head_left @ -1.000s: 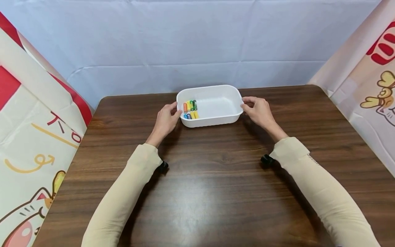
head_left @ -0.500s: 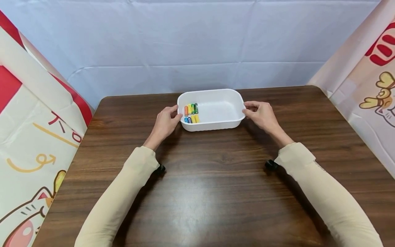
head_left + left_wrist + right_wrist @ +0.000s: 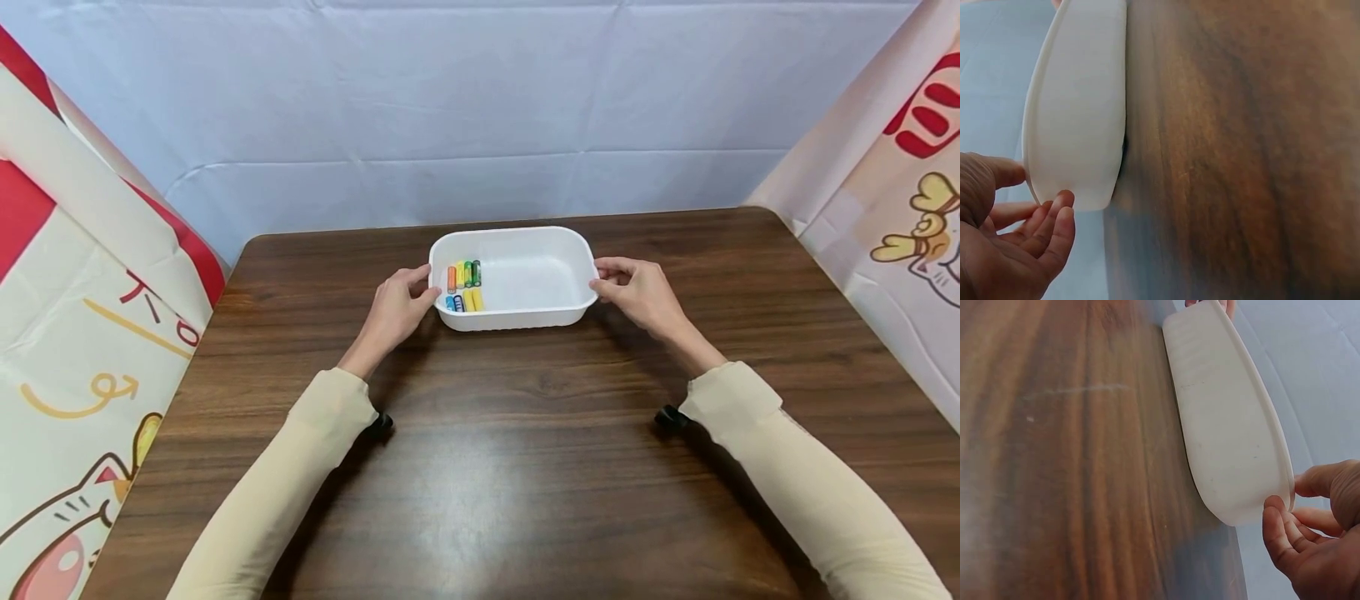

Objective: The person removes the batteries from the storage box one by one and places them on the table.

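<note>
A white oblong plastic tray (image 3: 536,318) sits upright near the back of the table. At its left end my left hand (image 3: 395,308) pinches the rim between thumb and fingers. My right hand (image 3: 642,293) grips the opposite end the same way. Inside, at the left, lie several batteries (image 3: 464,274) in two rows, coloured orange, yellow, green and blue. The left wrist view shows the tray's outer wall (image 3: 1079,100) low over the wood, with my thumb on the rim. From the right wrist, its long wall (image 3: 1229,419) appears likewise, fingers under the rim.
The brown wooden table (image 3: 517,467) spreads in front of the tray. A pale cloth backdrop (image 3: 480,108) hangs behind its back edge. Printed cloths with cartoon figures hang at the left (image 3: 82,375) and right (image 3: 900,225).
The tray has come a little toward me from the back edge, both hands holding its ends throughout. The batteries inside keep their arrangement.
</note>
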Demonstrator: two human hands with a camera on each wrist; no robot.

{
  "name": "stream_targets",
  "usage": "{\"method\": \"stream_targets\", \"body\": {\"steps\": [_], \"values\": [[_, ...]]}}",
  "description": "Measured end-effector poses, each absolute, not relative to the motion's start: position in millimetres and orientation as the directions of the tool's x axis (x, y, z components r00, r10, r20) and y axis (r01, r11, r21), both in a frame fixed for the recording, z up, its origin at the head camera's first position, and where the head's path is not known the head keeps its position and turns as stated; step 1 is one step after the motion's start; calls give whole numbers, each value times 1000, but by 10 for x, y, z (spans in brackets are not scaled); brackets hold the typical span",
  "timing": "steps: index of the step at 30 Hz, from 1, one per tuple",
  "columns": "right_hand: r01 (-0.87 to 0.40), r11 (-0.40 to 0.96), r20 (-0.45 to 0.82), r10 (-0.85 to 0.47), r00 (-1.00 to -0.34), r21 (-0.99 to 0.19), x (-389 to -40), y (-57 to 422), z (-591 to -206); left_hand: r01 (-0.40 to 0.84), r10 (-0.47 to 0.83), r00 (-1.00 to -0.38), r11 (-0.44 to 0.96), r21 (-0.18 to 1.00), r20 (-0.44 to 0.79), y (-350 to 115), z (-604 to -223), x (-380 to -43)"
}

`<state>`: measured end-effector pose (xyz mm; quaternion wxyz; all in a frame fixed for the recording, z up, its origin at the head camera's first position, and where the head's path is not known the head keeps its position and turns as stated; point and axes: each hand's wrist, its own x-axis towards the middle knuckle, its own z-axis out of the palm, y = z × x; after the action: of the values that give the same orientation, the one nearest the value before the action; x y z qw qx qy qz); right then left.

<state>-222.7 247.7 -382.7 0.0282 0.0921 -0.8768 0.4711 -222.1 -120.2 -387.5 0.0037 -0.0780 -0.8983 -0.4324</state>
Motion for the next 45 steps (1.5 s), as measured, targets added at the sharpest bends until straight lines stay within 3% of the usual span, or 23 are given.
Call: {"method": "stream_targets", "body": {"steps": [45], "values": [[-175,519,54,-241,-969,-837,-1539,2559,-3781,236,211,-968,609,757,133,-1299,-3822,-1438]]}}
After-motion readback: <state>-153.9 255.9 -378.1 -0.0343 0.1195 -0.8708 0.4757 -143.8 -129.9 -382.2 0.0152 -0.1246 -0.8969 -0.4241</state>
